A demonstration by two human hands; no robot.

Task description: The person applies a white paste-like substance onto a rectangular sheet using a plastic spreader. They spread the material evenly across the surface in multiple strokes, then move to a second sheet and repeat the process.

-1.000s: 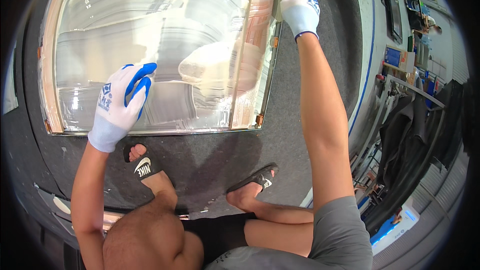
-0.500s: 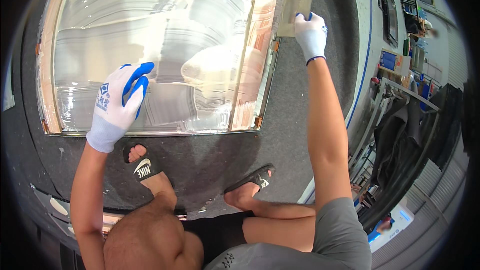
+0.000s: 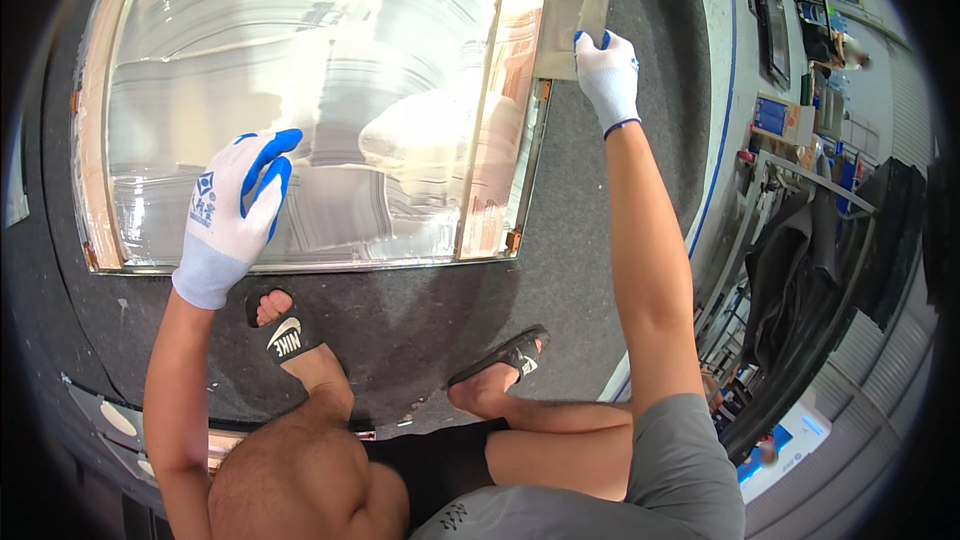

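A large flat framed panel [image 3: 340, 266] lies on the dark floor in front of me, smeared with a cream-white paste [image 3: 425, 130] in curved streaks. My right hand [image 3: 611, 72], in a white glove with blue fingertips, pinches the near right side of a flat, rectangular, grey-beige spreader [image 3: 572, 22]. The spreader's left part overlaps the panel's right border strip, while the hand stays outside the panel. Over the near left part of the panel hovers my left hand [image 3: 228, 202], gloved the same way. Its thumb and forefinger are apart and it holds nothing.
Small orange-brown clips [image 3: 513, 241] sit along the panel's edges. My sandalled feet [image 3: 290, 332] rest on the dark mat [image 3: 420, 310] close to its near edge. Beyond the mat on the right are a blue floor line [image 3: 712, 200], cardboard boxes [image 3: 784, 120] and a rack with dark cloth [image 3: 790, 250].
My right hand has shifted left and slightly toward me, bringing the spreader further over the panel's right border. My left hand has barely moved.
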